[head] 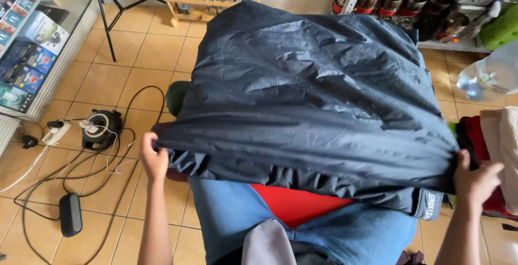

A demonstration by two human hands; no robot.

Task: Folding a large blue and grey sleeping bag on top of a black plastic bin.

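A large dark navy jacket point(307, 92) of thin crinkled cloth is spread out in front of me, billowing upward. My left hand point(154, 160) grips its near left edge. My right hand point(476, 181) grips the near right edge beside an elastic cuff. Under the jacket lie a blue denim garment point(232, 216) and a red garment point(297, 203). A grey piece of cloth point(267, 243) shows at the bottom.
On the tiled floor at left lie a black cable reel point(101, 129), a white power strip point(54, 133), a small black speaker point(70, 213) and loose cables. A glass display cabinet point(32, 33) stands far left. Folded clothes point(499, 151) and a water bottle point(488, 76) sit right. Metal cups line a back shelf point(410, 0).
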